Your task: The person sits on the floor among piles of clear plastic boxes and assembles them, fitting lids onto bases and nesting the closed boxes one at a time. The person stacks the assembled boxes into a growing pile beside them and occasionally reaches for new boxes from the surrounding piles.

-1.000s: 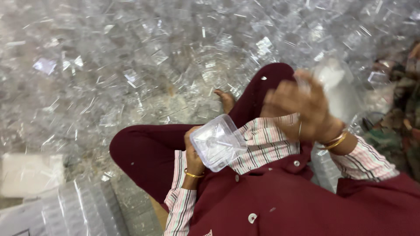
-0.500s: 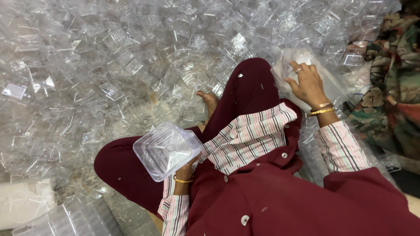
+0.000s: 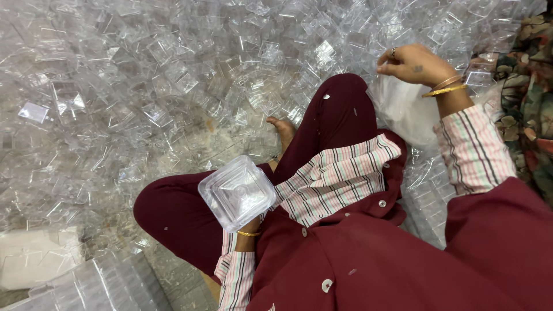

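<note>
Box-strewn floor; right hand now higher

Left hand mostly hidden behind the clear square container; right hand fingertips buried in a blurred clear bag, contents unreadable.

The seated person's crossed legs sit at the centre. A heap of plastic containers spreads on the floor from nine o'clock round to one o'clock. The left hand, above the lap, carries a square container. At two o'clock the right hand touches a plastic bag beside the knee. Stacked containers stand at seven o'clock, patterned cloth at three.
</note>
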`<action>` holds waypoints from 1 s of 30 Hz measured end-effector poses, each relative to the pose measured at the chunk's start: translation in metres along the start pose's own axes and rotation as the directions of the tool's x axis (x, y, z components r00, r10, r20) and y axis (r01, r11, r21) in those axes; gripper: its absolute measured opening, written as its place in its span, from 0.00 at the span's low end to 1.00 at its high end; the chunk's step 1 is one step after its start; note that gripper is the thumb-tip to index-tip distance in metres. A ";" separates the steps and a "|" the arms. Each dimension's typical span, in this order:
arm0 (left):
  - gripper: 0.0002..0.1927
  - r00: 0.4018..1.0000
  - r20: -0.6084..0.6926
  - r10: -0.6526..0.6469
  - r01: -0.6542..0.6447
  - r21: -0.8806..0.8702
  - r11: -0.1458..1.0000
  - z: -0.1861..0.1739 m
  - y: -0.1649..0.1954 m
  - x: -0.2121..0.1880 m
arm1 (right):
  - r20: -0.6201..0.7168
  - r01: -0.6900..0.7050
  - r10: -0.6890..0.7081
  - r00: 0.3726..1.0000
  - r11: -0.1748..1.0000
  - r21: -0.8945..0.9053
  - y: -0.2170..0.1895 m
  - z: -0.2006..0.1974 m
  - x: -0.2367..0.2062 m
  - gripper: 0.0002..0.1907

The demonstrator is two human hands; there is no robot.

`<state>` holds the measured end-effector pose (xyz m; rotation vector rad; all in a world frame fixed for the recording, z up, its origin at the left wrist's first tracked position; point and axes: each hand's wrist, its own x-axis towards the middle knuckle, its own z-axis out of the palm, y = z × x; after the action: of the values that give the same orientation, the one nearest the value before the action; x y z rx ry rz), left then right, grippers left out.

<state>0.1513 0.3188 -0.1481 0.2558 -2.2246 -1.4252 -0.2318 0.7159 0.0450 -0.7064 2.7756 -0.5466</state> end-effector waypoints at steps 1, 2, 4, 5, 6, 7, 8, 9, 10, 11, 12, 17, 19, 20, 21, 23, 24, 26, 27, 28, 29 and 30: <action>0.30 1.000 -0.003 0.000 0.000 0.008 1.000 0.000 -0.001 0.000 | 0.020 -0.027 0.028 0.999 0.998 -0.051 -0.004 -0.003 0.001 0.27; 0.30 1.000 -0.007 0.002 -0.001 0.015 1.000 0.001 -0.001 0.001 | 0.039 -0.054 0.058 0.998 0.993 -0.104 -0.007 -0.007 0.001 0.28; 0.30 1.000 -0.011 0.007 -0.006 0.027 1.000 0.003 -0.001 0.002 | 0.102 -0.241 0.253 0.962 0.964 -0.116 -0.011 -0.013 -0.002 0.30; 0.30 1.000 -0.014 0.008 -0.007 0.036 0.999 0.005 -0.001 0.003 | 0.131 -0.331 0.347 0.929 0.935 -0.126 -0.012 -0.015 -0.003 0.31; 0.30 1.000 -0.016 0.010 -0.010 0.043 0.999 0.006 0.000 0.002 | 0.129 -0.309 0.326 0.937 0.941 -0.137 -0.011 -0.016 -0.003 0.29; 0.30 1.000 -0.016 0.012 -0.012 0.050 0.999 0.006 0.001 0.003 | 0.127 -0.286 0.305 0.944 0.947 -0.148 -0.008 -0.016 -0.003 0.28; 0.30 1.000 -0.016 0.011 -0.010 0.058 0.998 0.007 0.002 0.002 | 0.124 -0.262 0.282 0.951 0.952 -0.158 -0.004 -0.015 -0.002 0.27; 0.30 1.000 -0.019 0.013 -0.012 0.065 0.998 0.008 0.003 0.002 | 0.034 -0.154 0.164 0.986 0.967 -0.203 0.000 -0.011 -0.001 0.27; 0.30 1.000 -0.020 0.014 -0.012 0.072 0.997 0.008 0.003 0.002 | -0.047 -0.048 0.037 0.998 0.966 -0.256 0.004 -0.005 0.000 0.28; 0.30 1.000 -0.021 0.013 -0.011 0.080 0.997 0.008 0.003 0.002 | -0.119 0.053 -0.095 0.988 0.948 -0.315 0.009 0.000 0.000 0.28; 0.30 1.000 -0.022 0.013 -0.011 0.090 0.996 0.009 0.003 0.002 | -0.138 0.039 -0.092 0.986 0.938 -0.345 0.014 0.006 -0.001 0.26; 0.31 1.000 -0.028 -0.008 0.011 0.094 0.996 0.009 0.004 0.002 | -0.003 -0.122 0.136 0.991 0.881 -0.457 0.027 0.021 0.005 0.22; 0.31 0.999 -0.033 -0.033 0.034 0.018 0.999 0.008 0.008 0.001 | 0.011 -0.174 0.191 0.982 0.915 -0.365 0.027 0.022 0.006 0.28; 0.32 0.999 -0.027 -0.039 0.038 -0.028 0.999 0.008 0.011 0.000 | 0.020 -0.200 0.217 0.976 0.927 -0.317 0.027 0.022 0.006 0.32; 0.32 0.999 -0.021 -0.045 0.043 -0.075 0.996 0.007 0.012 -0.001 | 0.032 -0.179 0.203 0.979 0.919 -0.352 0.028 0.025 0.006 0.28; 0.34 0.996 0.011 -0.090 0.089 -0.283 0.955 0.008 0.018 0.000 | 0.058 -0.134 0.174 0.983 0.898 -0.419 0.026 0.028 0.008 0.22; 0.34 0.993 0.030 -0.110 0.113 -0.382 0.917 0.008 0.019 0.000 | 0.032 -0.132 0.158 0.987 0.908 -0.399 0.027 0.030 0.007 0.21; 0.34 0.997 0.034 -0.069 0.075 -0.250 0.965 0.009 0.018 0.003 | -0.021 -0.125 0.126 0.992 0.926 -0.356 0.028 0.032 0.006 0.18; 0.35 0.998 0.037 -0.049 0.055 -0.181 0.982 0.009 0.017 0.002 | -0.130 -0.093 0.046 0.991 0.919 -0.384 0.030 0.029 0.004 0.16; 0.35 0.994 0.053 -0.095 0.105 -0.265 0.959 0.009 0.016 0.001 | -0.234 -0.064 -0.038 0.972 0.908 -0.415 0.035 0.021 0.000 0.15; 0.35 0.988 0.073 -0.139 0.156 -0.346 0.925 0.008 0.015 0.000 | -0.332 -0.042 -0.122 0.935 0.893 -0.447 0.038 0.014 -0.004 0.13; 0.36 0.978 0.098 -0.182 0.207 -0.423 0.882 0.008 0.014 -0.002 | -0.391 -0.024 -0.126 0.912 0.934 -0.357 0.043 0.001 -0.008 0.13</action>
<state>0.1504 0.3325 -0.1388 0.2948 -1.8962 -2.0118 -0.2427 0.7547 0.0278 -0.8200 3.3092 -0.2139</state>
